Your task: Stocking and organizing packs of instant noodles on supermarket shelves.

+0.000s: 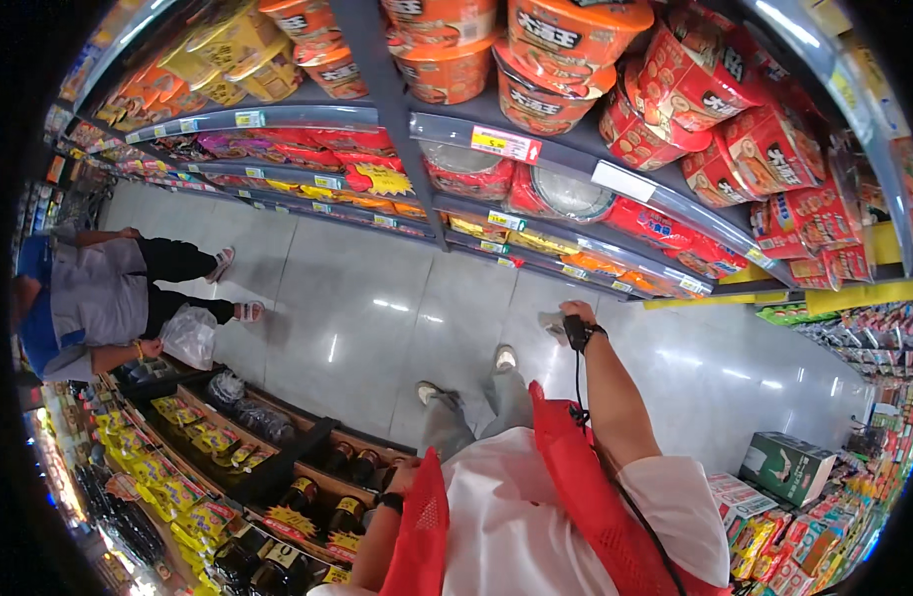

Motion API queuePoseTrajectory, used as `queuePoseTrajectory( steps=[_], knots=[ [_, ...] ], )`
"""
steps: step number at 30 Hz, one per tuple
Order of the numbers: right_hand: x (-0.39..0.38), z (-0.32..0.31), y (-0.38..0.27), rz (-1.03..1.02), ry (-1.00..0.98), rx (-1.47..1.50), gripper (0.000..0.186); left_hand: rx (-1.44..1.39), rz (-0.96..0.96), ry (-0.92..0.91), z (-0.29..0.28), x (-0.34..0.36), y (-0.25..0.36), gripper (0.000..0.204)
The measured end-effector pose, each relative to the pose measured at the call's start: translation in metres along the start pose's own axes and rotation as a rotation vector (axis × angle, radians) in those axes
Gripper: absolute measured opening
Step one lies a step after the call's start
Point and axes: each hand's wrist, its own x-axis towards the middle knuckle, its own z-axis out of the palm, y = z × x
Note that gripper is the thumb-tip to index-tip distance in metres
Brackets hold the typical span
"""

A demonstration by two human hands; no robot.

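My right hand (577,310) is held out in front of me over the floor, below the shelf of instant noodle bowls (546,109). A small black device (576,333) with a cable sits at its wrist and covers part of the hand, so its finger pose is unclear. My left hand (405,475) hangs low at my side, next to a wooden bin of dark bottles (349,512). The red mesh vest (432,517) partly hides that arm, and the fingers do not show clearly.
A tall grey shelf (576,149) with noodle packs runs along the far side. At the left stands another person (99,298) with a plastic bag (190,338). Yellow snack packs (163,477) fill bins at lower left. A green carton (786,469) stands on the right.
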Motion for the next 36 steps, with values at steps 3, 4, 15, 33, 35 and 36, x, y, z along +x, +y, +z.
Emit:
queuePoseTrajectory(
  steps=[3, 4, 15, 33, 35, 36],
  knots=[
    [0.030, 0.012, -0.029, 0.149, 0.036, 0.235, 0.032, 0.252, 0.145, -0.150, 0.023, -0.007, -0.004, 0.034],
    [0.055, 0.008, -0.012, 0.152, 0.035, 0.240, 0.032, 0.370, 0.213, -0.108, 0.036, -0.006, -0.016, 0.029],
    [0.228, 0.018, 0.078, 0.205, 0.169, 0.663, 0.038, 0.012, -0.009, 0.244, 0.096, -0.039, 0.007, 0.023],
    [0.176, 0.049, -0.014, 0.085, 0.116, 1.114, 0.022, -0.420, -0.121, 0.453, 0.116, -0.038, 0.056, 0.015],
    [0.166, 0.049, -0.026, 0.083, 0.105, 1.143, 0.022, -0.546, -0.174, 0.444, 0.114, -0.038, 0.055, 0.015],
    [0.162, 0.047, -0.030, 0.075, 0.121, 1.133, 0.020, -0.669, -0.223, 0.427, 0.113, -0.036, 0.058, 0.016]
  ],
)
